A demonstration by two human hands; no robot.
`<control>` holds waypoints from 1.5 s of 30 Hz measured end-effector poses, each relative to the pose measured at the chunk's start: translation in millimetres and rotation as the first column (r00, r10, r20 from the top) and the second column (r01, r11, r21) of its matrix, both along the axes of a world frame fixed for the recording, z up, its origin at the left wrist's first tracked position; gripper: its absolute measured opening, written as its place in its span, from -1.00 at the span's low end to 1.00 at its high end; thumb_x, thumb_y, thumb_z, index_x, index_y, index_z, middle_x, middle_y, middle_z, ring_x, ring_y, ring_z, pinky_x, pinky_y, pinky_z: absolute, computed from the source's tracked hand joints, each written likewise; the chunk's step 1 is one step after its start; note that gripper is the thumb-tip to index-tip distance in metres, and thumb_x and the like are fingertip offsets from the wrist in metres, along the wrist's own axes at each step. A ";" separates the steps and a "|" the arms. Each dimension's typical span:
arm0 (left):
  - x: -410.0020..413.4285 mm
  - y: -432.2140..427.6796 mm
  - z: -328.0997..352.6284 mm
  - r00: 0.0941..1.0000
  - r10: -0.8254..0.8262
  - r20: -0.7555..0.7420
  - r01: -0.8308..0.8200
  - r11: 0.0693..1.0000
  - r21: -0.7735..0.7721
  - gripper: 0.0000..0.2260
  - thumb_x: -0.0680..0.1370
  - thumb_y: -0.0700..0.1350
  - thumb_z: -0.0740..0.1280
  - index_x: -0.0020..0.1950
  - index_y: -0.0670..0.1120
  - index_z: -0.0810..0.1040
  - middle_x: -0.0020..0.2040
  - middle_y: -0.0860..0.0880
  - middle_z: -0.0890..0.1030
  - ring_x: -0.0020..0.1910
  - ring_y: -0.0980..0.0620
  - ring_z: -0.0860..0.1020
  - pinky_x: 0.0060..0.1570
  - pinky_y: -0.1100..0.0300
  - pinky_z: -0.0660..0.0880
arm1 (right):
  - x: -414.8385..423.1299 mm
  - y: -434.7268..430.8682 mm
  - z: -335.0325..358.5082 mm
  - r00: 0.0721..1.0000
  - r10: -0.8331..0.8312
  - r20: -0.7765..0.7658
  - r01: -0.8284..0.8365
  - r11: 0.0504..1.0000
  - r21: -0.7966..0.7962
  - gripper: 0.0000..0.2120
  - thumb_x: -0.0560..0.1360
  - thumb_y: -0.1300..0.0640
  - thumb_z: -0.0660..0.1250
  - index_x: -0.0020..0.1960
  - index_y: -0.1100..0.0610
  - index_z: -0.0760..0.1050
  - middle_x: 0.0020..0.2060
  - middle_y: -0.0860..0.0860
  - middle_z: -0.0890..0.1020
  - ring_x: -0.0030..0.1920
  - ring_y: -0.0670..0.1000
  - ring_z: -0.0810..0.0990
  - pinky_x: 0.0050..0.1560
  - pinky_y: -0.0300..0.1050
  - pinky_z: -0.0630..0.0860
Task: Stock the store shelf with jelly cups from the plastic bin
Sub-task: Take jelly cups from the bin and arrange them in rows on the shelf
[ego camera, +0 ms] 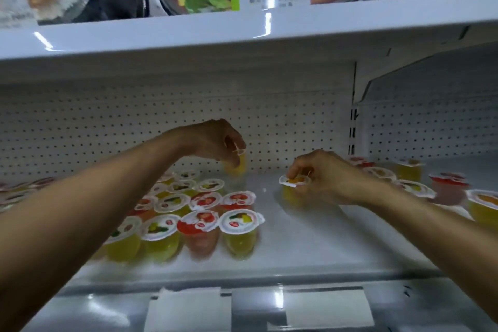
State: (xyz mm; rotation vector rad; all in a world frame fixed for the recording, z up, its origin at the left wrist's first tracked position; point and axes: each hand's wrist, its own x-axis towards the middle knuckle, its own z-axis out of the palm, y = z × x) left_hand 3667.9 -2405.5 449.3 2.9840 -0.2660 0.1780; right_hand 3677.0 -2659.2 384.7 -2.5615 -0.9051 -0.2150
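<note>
My left hand [221, 143] grips a yellow jelly cup [238, 167] from above, holding it just over the white shelf [310, 237] behind the left group of cups. My right hand [320, 172] holds another yellow jelly cup [292, 186] by its lid rim; that cup stands on the shelf in the middle gap. Several jelly cups, yellow and red with white lids [199, 213], stand in rows to the left. More jelly cups [447, 188] stand at the right behind my right forearm. The plastic bin is out of view.
An upper shelf [242, 32] with packaged foods hangs close overhead. A white pegboard back wall [107, 121] closes the rear. Paper price tags [186, 310] sit on the front rail. Bare shelf surface lies between the two cup groups.
</note>
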 end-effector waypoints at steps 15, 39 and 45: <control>15.5 52.3 -13.4 0.994 0.047 0.097 -0.017 0.957 -0.291 -0.57 0.40 -0.02 0.54 0.25 0.01 0.58 0.08 0.02 0.60 -0.06 0.13 0.56 -0.05 0.26 0.52 | 23.4 91.1 2.8 0.971 0.200 -0.133 -0.184 0.975 0.128 -0.82 0.42 0.06 0.49 0.01 0.00 0.64 -0.06 -0.11 0.64 -0.02 -0.10 0.59 0.01 -0.24 0.57; 27.6 75.2 -37.0 0.980 0.004 -0.199 -0.031 0.990 -0.134 -0.75 0.59 -0.16 0.30 0.26 -0.05 0.61 0.18 -0.01 0.62 0.14 -0.01 0.57 0.16 0.13 0.52 | 29.0 128.9 -7.3 0.888 0.166 -0.429 -0.033 0.953 0.300 -0.76 0.59 0.20 0.26 0.12 0.01 0.66 0.04 -0.12 0.68 0.04 -0.15 0.62 -0.07 -0.37 0.54; 25.0 76.6 -38.9 0.984 -0.024 -0.178 0.005 0.995 -0.104 -0.72 0.58 -0.12 0.32 0.30 -0.02 0.57 0.26 0.00 0.58 0.21 0.01 0.53 0.27 0.07 0.47 | 27.5 130.2 -7.0 0.862 0.198 -0.467 -0.048 0.948 0.314 -0.75 0.58 0.27 0.24 0.15 0.09 0.63 0.06 -0.04 0.68 0.08 -0.06 0.64 0.06 -0.27 0.57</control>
